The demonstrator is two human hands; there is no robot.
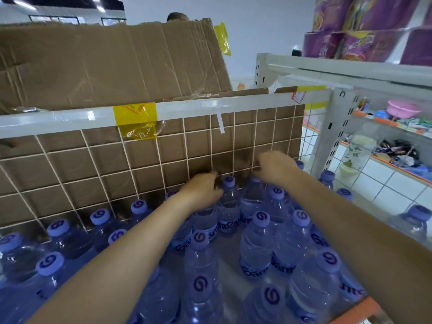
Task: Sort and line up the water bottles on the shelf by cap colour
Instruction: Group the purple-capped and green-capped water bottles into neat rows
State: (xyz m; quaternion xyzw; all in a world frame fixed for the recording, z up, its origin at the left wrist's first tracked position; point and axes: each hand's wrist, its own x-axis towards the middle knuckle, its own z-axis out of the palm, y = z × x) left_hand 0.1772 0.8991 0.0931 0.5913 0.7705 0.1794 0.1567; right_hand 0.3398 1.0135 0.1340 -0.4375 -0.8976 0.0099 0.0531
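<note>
A: Far left, what stands on the shelf?

B: Water bottles, clear ribbed plastic, upright in rows on the shelf. Every cap I can see is the same lilac-blue with a dark swirl mark on top. A row runs along the back, against the wire grid.

A: The grid's make?

B: Thin white wire in squares under a glossy white rail. Creased brown cardboard behind and above it. A yellow tape patch with red print is stuck on the rail; unreadable.

A: Left hand?

B: Left hand reaches to the back row, fingers curled down over the top of a bottle. The cap is hidden beneath them, so whether they grip it or only rest on it I cannot tell.

A: Bottle labels?

B: Blue bands with white rounded lettering; only fragments show, "Gam" or similar, not fully readable.

A: Right hand?

B: Right hand, just right of the left one, fingers bent down over another back-row bottle beside the grid. Grip likewise not visible.

A: Further right?

B: Purple printed packs on the upper white metal shelf; a pink bowl and blurred small goods on a neighbouring rack.
</note>
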